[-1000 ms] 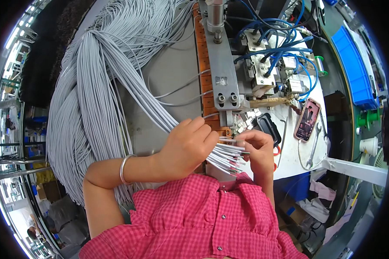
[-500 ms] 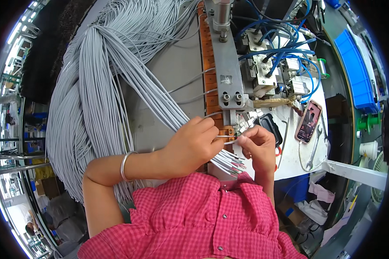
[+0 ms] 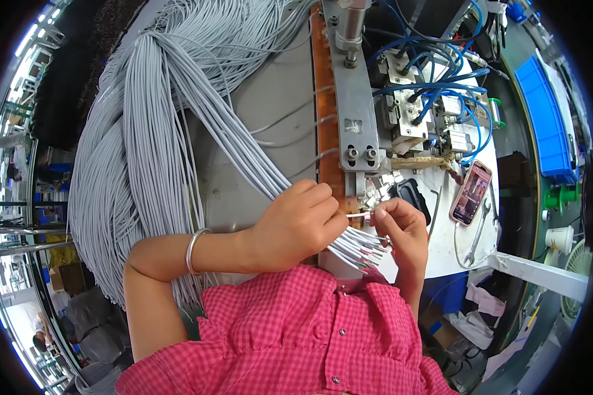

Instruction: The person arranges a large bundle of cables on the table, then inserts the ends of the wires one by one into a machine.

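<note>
My left hand [image 3: 298, 224] grips a bunch of thin grey cables [image 3: 244, 141] near their stripped ends, which fan out below my fingers [image 3: 362, 253]. My right hand [image 3: 398, 227] pinches the end of one grey cable [image 3: 357, 214] held between both hands. Both hands are just below the grey metal bar of a bench machine [image 3: 354, 112]. A silver bangle [image 3: 192, 250] is on my left wrist.
A large bundle of grey cables [image 3: 122, 171] drapes over the metal table [image 3: 270, 92] at left. Blue hoses [image 3: 428, 85] and fittings sit behind the machine. A smartphone [image 3: 470, 192], a wrench [image 3: 479, 227] and a blue bin [image 3: 545, 118] lie right.
Both hands have shifted slightly up toward the machine bar. A single cable end is now held out between the two hands.
</note>
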`<state>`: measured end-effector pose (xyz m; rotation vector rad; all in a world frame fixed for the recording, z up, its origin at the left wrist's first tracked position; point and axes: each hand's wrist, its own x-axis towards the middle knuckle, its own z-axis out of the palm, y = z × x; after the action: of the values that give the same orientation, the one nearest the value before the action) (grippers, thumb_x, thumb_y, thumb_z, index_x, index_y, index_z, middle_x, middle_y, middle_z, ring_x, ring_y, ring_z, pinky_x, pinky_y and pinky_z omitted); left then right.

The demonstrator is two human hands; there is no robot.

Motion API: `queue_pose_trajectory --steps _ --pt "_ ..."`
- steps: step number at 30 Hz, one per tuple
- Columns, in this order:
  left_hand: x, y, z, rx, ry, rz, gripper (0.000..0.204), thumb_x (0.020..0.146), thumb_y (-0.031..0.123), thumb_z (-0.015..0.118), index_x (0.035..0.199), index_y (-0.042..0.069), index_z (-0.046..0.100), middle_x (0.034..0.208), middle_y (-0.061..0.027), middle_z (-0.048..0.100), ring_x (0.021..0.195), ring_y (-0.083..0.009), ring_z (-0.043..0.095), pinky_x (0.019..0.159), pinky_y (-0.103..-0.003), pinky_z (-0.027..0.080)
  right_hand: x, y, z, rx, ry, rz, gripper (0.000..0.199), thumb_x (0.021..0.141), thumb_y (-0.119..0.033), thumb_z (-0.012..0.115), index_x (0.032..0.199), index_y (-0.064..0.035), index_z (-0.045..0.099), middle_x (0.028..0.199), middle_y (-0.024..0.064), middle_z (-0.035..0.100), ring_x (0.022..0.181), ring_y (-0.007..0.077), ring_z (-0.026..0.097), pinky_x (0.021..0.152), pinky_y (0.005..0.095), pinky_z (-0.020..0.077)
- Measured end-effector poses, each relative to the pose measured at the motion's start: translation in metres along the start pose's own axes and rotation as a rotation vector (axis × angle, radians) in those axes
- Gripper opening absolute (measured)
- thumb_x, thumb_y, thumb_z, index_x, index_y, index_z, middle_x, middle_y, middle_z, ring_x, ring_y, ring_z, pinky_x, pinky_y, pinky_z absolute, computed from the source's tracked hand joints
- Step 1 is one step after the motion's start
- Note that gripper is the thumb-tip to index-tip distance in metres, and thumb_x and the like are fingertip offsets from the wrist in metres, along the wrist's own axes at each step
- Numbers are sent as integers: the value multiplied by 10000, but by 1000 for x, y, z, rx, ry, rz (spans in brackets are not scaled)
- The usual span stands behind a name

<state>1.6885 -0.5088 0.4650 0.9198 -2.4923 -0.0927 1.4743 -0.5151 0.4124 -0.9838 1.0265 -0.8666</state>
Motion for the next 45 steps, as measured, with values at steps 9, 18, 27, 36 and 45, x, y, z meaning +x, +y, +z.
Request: queue_pose_trajectory --steps 9,18,27,36,45 --pt "-3 3 -2 13 -108 -91 148 556 87 569 681 36 507 617 -56 409 651 -215 445 636 -345 372 11 1 0 36 -146 135 122 873 -128 551 795 -40 518 616 -25 484 494 20 393 427 170 273" --pt "0 3 -5 11 -45 -79 133 555 86 570 661 40 504 609 -58 414 645 -217 441 647 -343 373 5 -4 10 60 21 90 109 856 -115 544 781 -47 505 619 -39 461 498 6 360 407 167 230" --pt "-4 -2 1 34 -130 -11 177 574 85 572 738 24 544 632 -57 426 639 -212 445 620 -326 371 7 3 3 -60 -51 98 45 853 -57 573 865 -16 556 648 -44 513 568 5 440 486 159 319" --pt "2 1 -4 10 -141 -57 261 595 88 573 836 -13 577 638 -56 432 643 -207 449 568 -322 351 3 2 5 132 -24 -122 81 796 17 629 877 27 632 718 -4 599 620 19 512 540 161 388" --pt "0 5 -2 11 -117 -87 247 580 89 589 804 -9 560 626 -54 436 637 -208 451 578 -325 346 0 2 9 93 82 -127 63 786 3 647 843 30 646 682 9 607 545 23 500 461 155 365"
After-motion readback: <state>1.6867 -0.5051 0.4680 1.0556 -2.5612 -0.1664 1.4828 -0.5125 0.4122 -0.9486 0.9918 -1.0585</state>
